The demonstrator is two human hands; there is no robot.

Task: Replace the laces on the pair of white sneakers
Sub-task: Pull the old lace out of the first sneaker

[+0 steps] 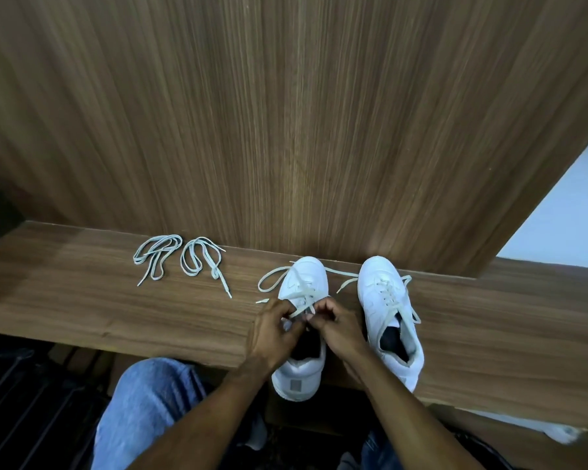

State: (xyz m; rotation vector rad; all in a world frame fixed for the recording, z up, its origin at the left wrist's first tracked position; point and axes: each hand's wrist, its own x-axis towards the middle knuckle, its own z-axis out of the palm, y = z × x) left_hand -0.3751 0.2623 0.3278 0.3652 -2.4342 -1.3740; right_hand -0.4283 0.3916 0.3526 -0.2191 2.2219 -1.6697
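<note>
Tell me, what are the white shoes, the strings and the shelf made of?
The white sneakers look like smooth leather or imitation leather, with a soft sheen; which one is unclear. The spare laces look like flat woven fabric, limp and matte. The shelf looks like wood or wood-grain laminate, with straight streaks.

We were in a room at home, it seemed: a long wooden shelf ran along a tall wooden wall panel.

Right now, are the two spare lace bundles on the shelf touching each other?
Apart. The head view shows a strip of bare wood between the left lace bundle and the right lace bundle.
</note>
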